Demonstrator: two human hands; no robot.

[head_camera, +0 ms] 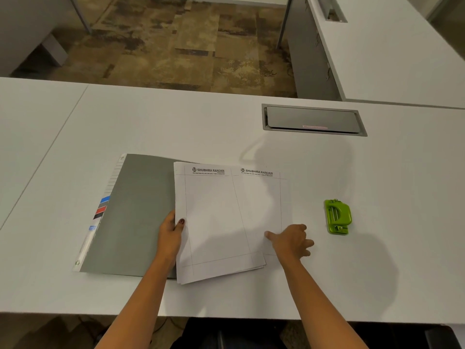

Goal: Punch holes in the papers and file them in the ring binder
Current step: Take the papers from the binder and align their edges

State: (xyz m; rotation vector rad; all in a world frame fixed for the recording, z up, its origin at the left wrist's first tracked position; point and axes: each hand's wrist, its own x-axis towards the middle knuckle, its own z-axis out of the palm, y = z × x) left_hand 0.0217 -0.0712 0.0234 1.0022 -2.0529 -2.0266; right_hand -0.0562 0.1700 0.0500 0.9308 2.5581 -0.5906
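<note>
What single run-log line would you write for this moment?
left grip holds paper stack | right grip touches loose sheet | hole punch untouched | binder partly beneath stack

Bare forearms, left hand (170, 234) with dark red polish on thumbnail, right hand (293, 241) bare.

White desk (176, 122) fills the lower view; a seam (50, 147) crosses it at 9 o'clock. Grey lidded cable hatch (313, 119) set flush at 1 o'clock. At 12 o'clock, mottled brown-and-tan carpet (176, 46). Second white desk (390, 54) at 2 o'clock, with grey side panel (305, 66) and open cable slot (333, 13). Light even; shadows soft.
</note>
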